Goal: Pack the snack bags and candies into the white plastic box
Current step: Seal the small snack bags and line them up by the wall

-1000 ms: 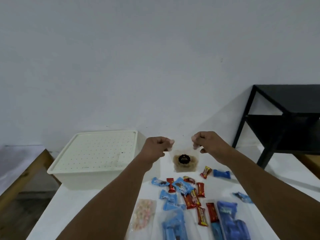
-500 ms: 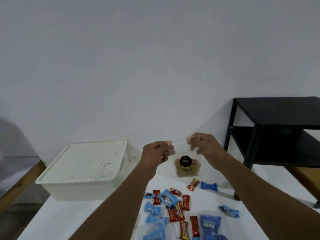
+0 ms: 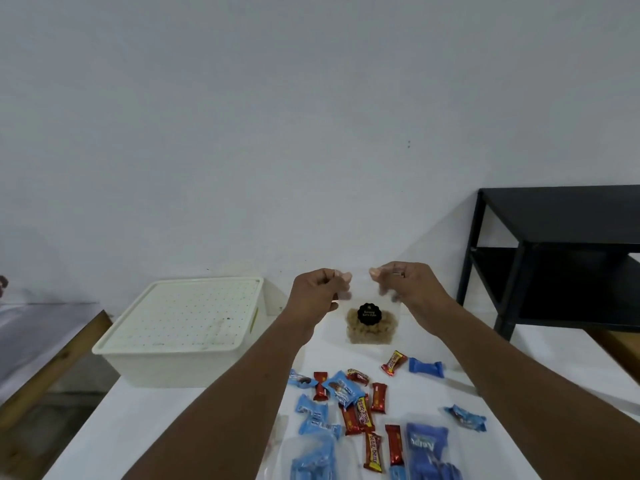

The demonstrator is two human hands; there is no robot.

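Both hands sit at centre frame, the left hand (image 3: 317, 293) and right hand (image 3: 407, 287) each pinched on a top corner of the clear snack bag (image 3: 369, 322), which hangs upright between them. The white box (image 3: 180, 362) lies to the left, nearer the left hand, its lid on. The candies (image 3: 360, 407) lie loose at the lower centre.
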